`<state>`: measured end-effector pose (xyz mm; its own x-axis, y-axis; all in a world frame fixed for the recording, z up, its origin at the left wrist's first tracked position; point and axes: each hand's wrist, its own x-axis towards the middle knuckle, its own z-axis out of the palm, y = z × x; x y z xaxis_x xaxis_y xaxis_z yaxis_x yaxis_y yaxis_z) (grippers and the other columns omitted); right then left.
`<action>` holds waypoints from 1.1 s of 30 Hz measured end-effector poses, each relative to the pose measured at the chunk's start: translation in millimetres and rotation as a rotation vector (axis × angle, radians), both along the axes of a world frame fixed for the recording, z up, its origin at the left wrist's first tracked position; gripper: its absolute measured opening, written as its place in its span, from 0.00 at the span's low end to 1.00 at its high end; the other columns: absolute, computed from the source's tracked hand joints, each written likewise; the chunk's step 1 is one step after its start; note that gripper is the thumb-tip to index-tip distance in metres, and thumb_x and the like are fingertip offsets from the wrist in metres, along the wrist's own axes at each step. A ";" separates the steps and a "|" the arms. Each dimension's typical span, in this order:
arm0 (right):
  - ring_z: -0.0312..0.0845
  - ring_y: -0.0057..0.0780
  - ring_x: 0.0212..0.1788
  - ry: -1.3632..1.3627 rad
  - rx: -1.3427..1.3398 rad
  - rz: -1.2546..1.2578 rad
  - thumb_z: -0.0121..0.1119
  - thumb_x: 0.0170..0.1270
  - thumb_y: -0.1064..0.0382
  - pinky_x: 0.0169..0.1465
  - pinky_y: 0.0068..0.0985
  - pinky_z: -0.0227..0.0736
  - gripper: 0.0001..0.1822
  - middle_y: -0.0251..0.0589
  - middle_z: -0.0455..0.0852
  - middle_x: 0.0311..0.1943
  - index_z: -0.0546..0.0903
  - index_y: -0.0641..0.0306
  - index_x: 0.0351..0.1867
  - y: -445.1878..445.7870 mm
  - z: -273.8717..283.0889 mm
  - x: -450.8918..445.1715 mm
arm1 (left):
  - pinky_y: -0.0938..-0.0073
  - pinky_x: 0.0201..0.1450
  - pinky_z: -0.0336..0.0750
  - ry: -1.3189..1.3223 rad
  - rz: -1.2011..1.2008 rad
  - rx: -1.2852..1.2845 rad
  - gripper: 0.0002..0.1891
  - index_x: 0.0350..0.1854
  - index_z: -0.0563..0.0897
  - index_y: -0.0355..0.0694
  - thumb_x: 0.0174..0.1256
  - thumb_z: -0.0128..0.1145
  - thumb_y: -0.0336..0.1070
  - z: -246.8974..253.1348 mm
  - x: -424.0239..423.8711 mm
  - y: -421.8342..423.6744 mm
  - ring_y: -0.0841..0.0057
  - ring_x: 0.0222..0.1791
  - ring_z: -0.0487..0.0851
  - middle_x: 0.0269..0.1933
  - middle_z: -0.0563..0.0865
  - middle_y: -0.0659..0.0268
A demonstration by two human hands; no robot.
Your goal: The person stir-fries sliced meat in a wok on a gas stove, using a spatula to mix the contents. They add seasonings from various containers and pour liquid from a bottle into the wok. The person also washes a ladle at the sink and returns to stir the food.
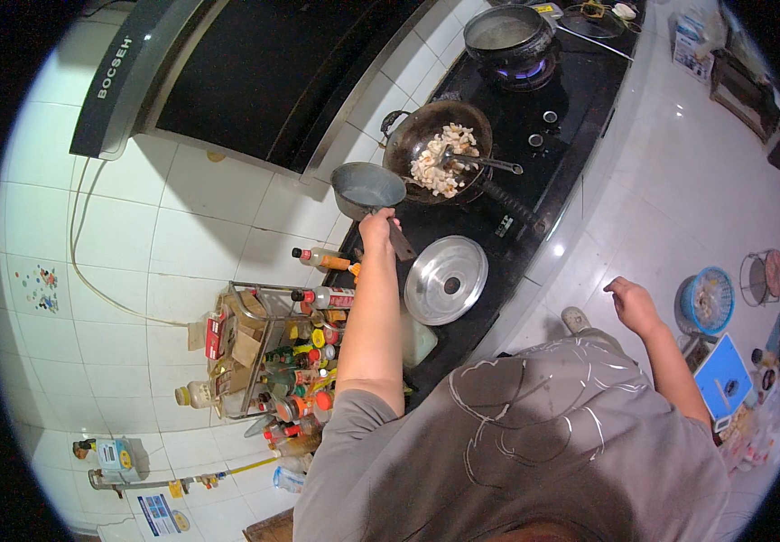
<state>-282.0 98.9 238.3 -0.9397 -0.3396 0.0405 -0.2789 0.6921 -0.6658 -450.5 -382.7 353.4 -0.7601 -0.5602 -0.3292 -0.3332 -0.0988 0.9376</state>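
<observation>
My left hand [378, 227] grips the dark handle of a small grey saucepan [368, 186] beside the wok's rim. The saucepan looks to hold little or nothing; its bottom is hard to read. To its right, a wok [403, 142] stands on the gas hob and contains pale chopped food pieces [439, 169]. A metal ladle [488, 162] rests in the food, its handle over the wok's rim. Just below lies a round aluminium lid [445, 281]. My right hand [636, 308] hangs over the floor, fingers loosely bent, with nothing visible in it.
A dark pot [508, 37] sits over a lit blue flame. Sauce bottles [322, 297] and jars crowd beside a metal rack [254, 305] by my left arm. The range hood [248, 74] overhangs the wall side. A blue basket [708, 300] stands right of my right hand.
</observation>
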 end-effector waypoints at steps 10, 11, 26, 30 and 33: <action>0.77 0.47 0.41 0.222 -0.123 -0.055 0.51 0.52 0.76 0.43 0.37 0.73 0.11 0.47 0.80 0.37 0.80 0.66 0.37 -29.5 42.7 -91.4 | 0.80 0.20 0.70 0.022 -0.045 0.536 0.04 0.29 0.74 0.39 0.58 0.56 0.28 31.8 13.9 -0.4 0.80 0.18 0.74 0.23 0.77 0.66; 0.76 0.47 0.41 0.234 -0.134 -0.046 0.51 0.52 0.75 0.43 0.37 0.73 0.12 0.47 0.80 0.38 0.79 0.65 0.39 -38.2 48.9 -105.7 | 0.83 0.20 0.69 0.141 0.039 0.571 0.03 0.30 0.74 0.37 0.60 0.56 0.28 28.5 17.6 3.4 0.82 0.19 0.73 0.25 0.78 0.66; 0.81 0.46 0.39 0.165 0.307 0.196 0.51 0.54 0.72 0.40 0.36 0.78 0.16 0.52 0.79 0.41 0.72 0.66 0.46 -197.7 54.4 -271.9 | 0.85 0.15 0.63 0.173 0.186 0.427 0.08 0.33 0.75 0.37 0.64 0.54 0.37 36.0 138.1 71.0 0.84 0.14 0.68 0.18 0.71 0.73; 0.81 0.49 0.34 0.355 0.251 0.236 0.47 0.57 0.70 0.35 0.40 0.77 0.13 0.52 0.80 0.33 0.78 0.63 0.43 -186.3 82.8 -282.9 | 0.83 0.26 0.63 0.182 0.182 0.544 0.12 0.45 0.74 0.36 0.59 0.54 0.29 29.8 156.7 80.5 0.82 0.26 0.72 0.33 0.77 0.69; 0.81 0.49 0.33 0.354 0.225 0.263 0.48 0.57 0.69 0.35 0.40 0.77 0.11 0.52 0.80 0.32 0.79 0.65 0.39 -170.4 138.7 -261.1 | 0.83 0.23 0.63 0.131 0.174 0.598 0.14 0.46 0.73 0.38 0.57 0.54 0.28 26.0 169.1 80.3 0.82 0.24 0.72 0.33 0.77 0.68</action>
<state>-543.1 -71.5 377.0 -0.7627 -0.6005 0.2401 -0.6454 0.6836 -0.3408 -281.4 -302.3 379.3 -0.7298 -0.4270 -0.5339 -0.1514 -0.6607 0.7353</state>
